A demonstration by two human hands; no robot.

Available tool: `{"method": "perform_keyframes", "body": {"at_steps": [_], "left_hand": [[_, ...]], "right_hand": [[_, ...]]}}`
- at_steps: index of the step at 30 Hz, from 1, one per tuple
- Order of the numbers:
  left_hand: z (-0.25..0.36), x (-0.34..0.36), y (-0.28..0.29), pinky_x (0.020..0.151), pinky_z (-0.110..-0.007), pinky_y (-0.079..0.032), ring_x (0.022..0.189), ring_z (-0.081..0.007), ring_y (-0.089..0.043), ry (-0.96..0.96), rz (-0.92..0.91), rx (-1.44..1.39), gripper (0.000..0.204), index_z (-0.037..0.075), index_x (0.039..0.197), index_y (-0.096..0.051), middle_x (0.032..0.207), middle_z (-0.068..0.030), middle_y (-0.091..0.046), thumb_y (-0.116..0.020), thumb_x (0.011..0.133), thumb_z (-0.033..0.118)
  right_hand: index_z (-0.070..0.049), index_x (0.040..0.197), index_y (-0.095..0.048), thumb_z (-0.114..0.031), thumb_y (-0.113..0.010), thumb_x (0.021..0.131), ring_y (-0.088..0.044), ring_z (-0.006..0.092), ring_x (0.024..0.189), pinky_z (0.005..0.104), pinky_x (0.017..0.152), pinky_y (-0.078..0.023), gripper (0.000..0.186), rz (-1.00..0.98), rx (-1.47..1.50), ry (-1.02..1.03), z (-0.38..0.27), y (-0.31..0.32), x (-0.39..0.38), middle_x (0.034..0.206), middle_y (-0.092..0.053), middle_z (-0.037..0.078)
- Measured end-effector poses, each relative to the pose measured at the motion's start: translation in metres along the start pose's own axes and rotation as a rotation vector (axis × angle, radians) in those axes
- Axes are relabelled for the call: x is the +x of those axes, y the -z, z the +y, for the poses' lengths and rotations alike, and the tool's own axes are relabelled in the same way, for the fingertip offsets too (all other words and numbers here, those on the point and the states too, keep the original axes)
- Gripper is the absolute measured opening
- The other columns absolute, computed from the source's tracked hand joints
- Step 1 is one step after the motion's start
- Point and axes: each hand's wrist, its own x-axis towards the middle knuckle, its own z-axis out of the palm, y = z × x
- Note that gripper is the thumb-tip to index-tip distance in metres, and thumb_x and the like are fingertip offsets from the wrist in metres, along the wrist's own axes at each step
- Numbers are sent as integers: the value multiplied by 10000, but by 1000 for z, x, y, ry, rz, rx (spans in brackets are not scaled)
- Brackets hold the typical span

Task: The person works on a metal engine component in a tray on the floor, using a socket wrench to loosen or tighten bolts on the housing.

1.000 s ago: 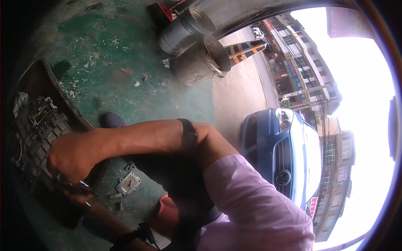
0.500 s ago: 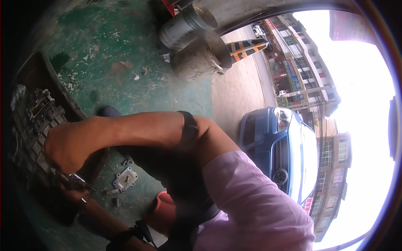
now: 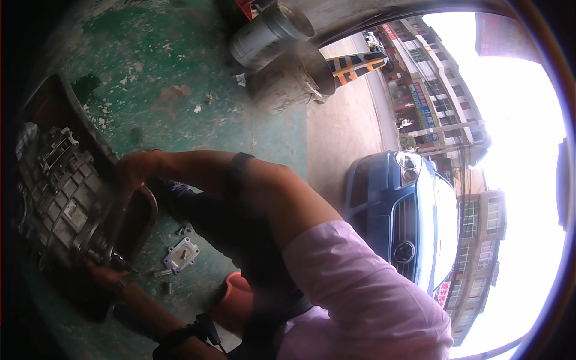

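Observation:
A grey ribbed metal housing [image 3: 63, 192], like a gearbox case, lies at the far left in a dark, shallow tub [image 3: 90, 129]. My right hand [image 3: 133, 170] is closed beside the tub's inner edge, its fingers dim. From it a grey metal bar [image 3: 115, 219], like a wrench handle, runs down toward the lower end of the housing. At that end my left hand [image 3: 107, 275] is closed round something dark and partly hidden. Shiny metal parts [image 3: 119, 260] show just beside its fingers.
A flat metal cover plate [image 3: 181, 255] and small metal parts [image 3: 162, 273] lie on the green floor. A red stool-like object [image 3: 234, 300] is near my leg. Two buckets [image 3: 291, 78], a striped cone [image 3: 354, 66] and a blue car [image 3: 390, 210] stand farther off.
My right hand has swung up and to the right, off the middle of the housing, uncovering its ribbed face. My left hand has stayed at the housing's lower end.

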Motion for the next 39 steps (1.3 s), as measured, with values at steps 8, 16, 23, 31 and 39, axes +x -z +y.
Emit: {"method": "perform_keyframes", "body": {"at_steps": [8,16,23,31,39], "left_hand": [[105,-11,-74,806,-381,-483,970,-249,-574,505,-2,-35,475,66,1258,-494,1181,-142,-543,-462,897,373],[167,5,-45,728,-360,-469,913,-229,-569,712,63,-195,479,69,1226,-500,1142,-129,-552,-467,881,400],[203,7,-54,660,-341,-456,863,-212,-566,840,62,-343,483,72,1199,-506,1108,-118,-561,-472,868,422],[231,11,-59,582,-320,-442,807,-193,-561,989,82,-506,490,75,1167,-513,1069,-105,-571,-478,852,449],[273,31,-61,504,-300,-428,750,-173,-557,1183,144,-678,499,78,1136,-520,1030,-92,-580,-483,836,475]], "right_hand": [[-84,862,-667,-384,-602,748,-647,247,773,377,664,-519,327,178,-435,63,15,24,-37,823,-660,119],[-55,755,-675,-358,-559,784,-618,285,817,367,725,-496,326,313,-282,530,-149,36,-94,803,-653,129],[-119,721,-686,-351,-462,806,-632,254,758,364,702,-504,333,271,-370,460,-200,4,-91,733,-668,69],[-137,778,-679,-350,-465,811,-629,269,754,385,708,-505,303,236,-378,466,-179,16,-98,773,-669,69],[-89,743,-669,-247,-609,735,-626,243,687,343,601,-489,169,336,-123,884,-62,42,-64,746,-658,84]]}}
